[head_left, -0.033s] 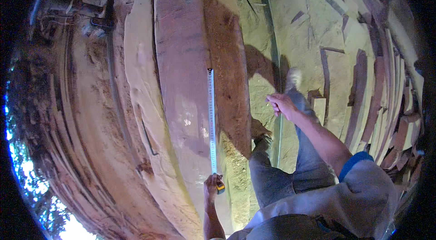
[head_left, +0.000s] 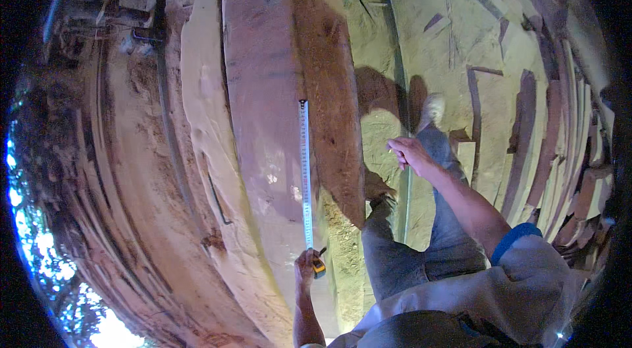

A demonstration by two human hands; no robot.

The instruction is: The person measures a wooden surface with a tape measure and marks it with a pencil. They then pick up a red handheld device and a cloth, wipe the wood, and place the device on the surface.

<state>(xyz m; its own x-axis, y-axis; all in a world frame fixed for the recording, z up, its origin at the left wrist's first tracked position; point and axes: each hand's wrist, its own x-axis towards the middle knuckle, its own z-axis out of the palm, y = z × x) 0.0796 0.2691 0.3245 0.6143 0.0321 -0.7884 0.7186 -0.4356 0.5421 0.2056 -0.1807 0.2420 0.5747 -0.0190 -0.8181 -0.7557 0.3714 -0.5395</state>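
Observation:
My left hand [head_left: 305, 267] is closed round a yellow and black tape measure [head_left: 319, 269]. Its pale blade [head_left: 305, 177] runs out straight along a long squared timber [head_left: 263, 58], and the dark end hook lies on the wood. To the right, my right hand [head_left: 409, 154] hangs over the dusty ground near my leg, well apart from the tape. Its fingers are pinched together on a small pale thing, too small to name.
A long pale slab [head_left: 204, 84] lies left of the timber, with a thin dark bent rod [head_left: 217, 200] on it. Stacked boards [head_left: 559, 150] line the right side. A metal rail [head_left: 397, 52] crosses the ground beside my legs [head_left: 395, 242].
The tape's far end has shifted very slightly left, and my left hand is a touch higher. My far foot appears slightly further right. My right hand is almost unmoved.

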